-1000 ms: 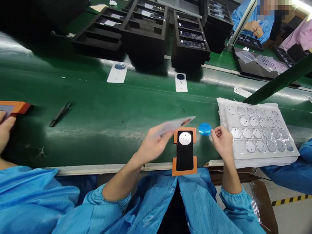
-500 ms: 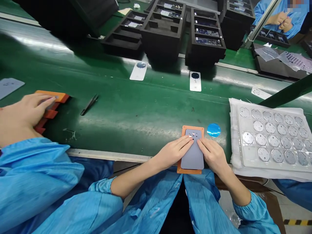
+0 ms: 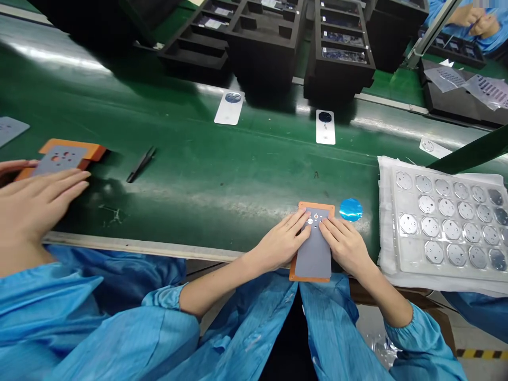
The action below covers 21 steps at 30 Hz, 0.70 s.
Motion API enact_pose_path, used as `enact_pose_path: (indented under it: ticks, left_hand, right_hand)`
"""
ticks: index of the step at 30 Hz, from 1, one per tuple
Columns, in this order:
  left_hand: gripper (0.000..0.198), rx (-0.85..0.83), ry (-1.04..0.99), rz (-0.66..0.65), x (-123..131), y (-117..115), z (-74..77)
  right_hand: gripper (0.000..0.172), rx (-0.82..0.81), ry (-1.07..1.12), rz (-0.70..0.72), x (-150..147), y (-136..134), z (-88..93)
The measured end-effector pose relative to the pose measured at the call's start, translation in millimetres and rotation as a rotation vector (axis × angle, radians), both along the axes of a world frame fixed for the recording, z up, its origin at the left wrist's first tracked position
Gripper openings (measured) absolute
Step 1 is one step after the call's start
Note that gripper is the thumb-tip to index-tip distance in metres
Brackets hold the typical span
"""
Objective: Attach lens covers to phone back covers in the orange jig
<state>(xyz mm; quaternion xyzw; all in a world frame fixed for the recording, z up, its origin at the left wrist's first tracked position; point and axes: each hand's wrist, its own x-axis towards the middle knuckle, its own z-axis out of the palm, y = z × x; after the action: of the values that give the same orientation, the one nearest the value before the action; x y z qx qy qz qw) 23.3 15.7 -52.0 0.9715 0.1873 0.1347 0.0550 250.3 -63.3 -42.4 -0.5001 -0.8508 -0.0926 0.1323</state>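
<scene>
A grey phone back cover [image 3: 313,254] with several small holes near its top lies on an orange fixture [image 3: 309,279] at the bench's front edge. From its left side, my left hand [image 3: 280,241] is closed on the cover, fingertips near the holes. My right hand [image 3: 346,244] closes on the opposite side, fingers pressed to the cover's upper right. Parts of the fixture's sides are hidden beneath my hands. Just right of the fixture lies a shiny blue film disc [image 3: 351,210].
At right a clear tray [image 3: 413,259] holds several round silver pieces. Black tweezers [image 3: 141,165] lie left, near a co-worker's hand [image 3: 43,203] at another orange fixture [image 3: 95,152]. White panels [image 3: 325,135] rest along the bench, before black bins [image 3: 337,79].
My fingers have shifted slightly upward on the cover, on both sides. The co-worker's hand at left has moved down, uncovering a grey panel on the other fixture. The view has tilted slightly.
</scene>
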Motion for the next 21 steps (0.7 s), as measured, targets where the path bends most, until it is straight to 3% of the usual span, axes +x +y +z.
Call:
enact_pose_path:
  ticks: [5,10,21]
  left_hand:
    - [0.039,-0.052,0.015,0.014,1.2,-5.7,-4.9]
    - [0.038,0.027,0.013,0.025,-2.0,-10.7,-10.3]
    - [0.038,-0.018,-0.028,0.045,-8.3,-24.0,-6.2]
  right_hand:
    - [0.047,-0.134,-0.01,-0.05,-13.3,-3.3,-2.9]
    - [0.054,-0.223,0.03,-0.072,-16.9,-7.1,0.6]
    - [0.062,-0.239,0.048,-0.078,-14.9,-33.5,0.8]
